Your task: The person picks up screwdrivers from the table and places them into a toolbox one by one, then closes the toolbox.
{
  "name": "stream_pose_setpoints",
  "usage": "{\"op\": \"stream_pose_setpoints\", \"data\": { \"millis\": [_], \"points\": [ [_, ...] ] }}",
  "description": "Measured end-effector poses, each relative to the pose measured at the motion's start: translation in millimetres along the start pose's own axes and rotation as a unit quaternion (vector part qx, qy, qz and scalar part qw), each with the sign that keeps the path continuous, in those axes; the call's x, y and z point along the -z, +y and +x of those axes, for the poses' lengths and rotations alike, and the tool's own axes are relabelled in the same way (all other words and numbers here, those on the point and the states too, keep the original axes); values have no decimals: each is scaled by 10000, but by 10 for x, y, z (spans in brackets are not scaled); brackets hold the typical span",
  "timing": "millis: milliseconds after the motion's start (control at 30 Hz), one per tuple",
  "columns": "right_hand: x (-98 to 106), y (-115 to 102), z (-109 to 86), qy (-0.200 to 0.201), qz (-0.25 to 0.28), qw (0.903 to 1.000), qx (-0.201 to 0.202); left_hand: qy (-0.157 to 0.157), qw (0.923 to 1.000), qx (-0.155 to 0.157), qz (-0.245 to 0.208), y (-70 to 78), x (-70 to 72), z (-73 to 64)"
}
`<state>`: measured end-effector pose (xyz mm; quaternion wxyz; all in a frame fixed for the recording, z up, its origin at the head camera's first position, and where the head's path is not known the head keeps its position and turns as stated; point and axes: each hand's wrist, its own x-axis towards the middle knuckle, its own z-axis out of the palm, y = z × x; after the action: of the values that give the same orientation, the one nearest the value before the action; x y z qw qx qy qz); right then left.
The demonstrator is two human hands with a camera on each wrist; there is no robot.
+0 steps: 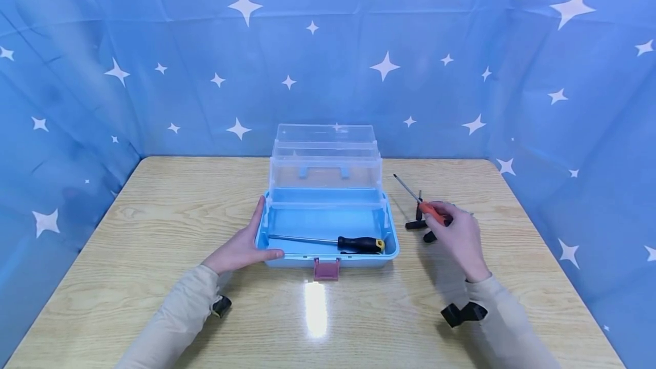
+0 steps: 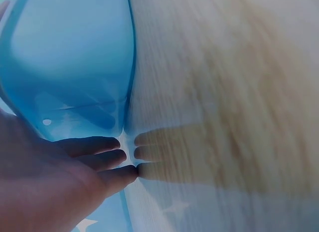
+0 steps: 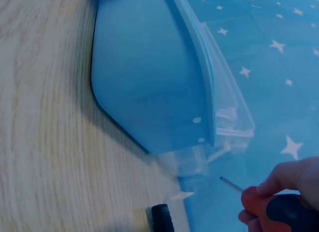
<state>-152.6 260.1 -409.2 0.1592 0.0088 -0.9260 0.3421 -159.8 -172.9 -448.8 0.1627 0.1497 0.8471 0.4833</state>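
Your right hand (image 1: 456, 232) grasps the red screwdriver (image 1: 429, 210) by its handle, thumb and fingers pinching it so that the shaft is bare and points to 11 o'clock. That hold probably lets you aim the tip without your fingers getting in its path. Your left hand (image 1: 241, 248) grasps nothing: its straight fingers lie along the 9 o'clock side of the blue box (image 1: 297, 263), with the thumb on the front rim near the 7 o'clock corner, likely to keep the box from sliding.

The box sits at 9 o'clock from your right hand, well within your reach. Inside it, along the front wall, lies a black-and-yellow screwdriver (image 1: 361, 244), handle toward 3 o'clock, shaft toward 9; perhaps it is laid lengthwise because the box is widest that way. A thin dark item shows just under its handle, too hidden to name.

Beside your right hand, black-handled tools (image 1: 416, 225) lie close together, partly covered by it, so you cannot count them surely. The box's 3 o'clock wall stands between them and its inside. The clear lid (image 1: 328, 158) stands raised at 12 o'clock, leaving the front uncovered; the maroon latch (image 1: 326, 270) hangs at 6, above the wooden counter (image 1: 169, 204).
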Motion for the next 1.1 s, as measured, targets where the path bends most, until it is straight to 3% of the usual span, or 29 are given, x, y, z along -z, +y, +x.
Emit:
{"op": "stream_pose_setpoints", "data": {
  "millis": [800, 1100],
  "points": [
    [158, -177, 17, 253, 279, 9990, 255, 14, 10000, -54, 0, -16, 13, 6],
    [184, -284, -16, -59, 583, 9963, 626, -11, 10000, -4, 12, -23, 8, 11]
  ]
}}
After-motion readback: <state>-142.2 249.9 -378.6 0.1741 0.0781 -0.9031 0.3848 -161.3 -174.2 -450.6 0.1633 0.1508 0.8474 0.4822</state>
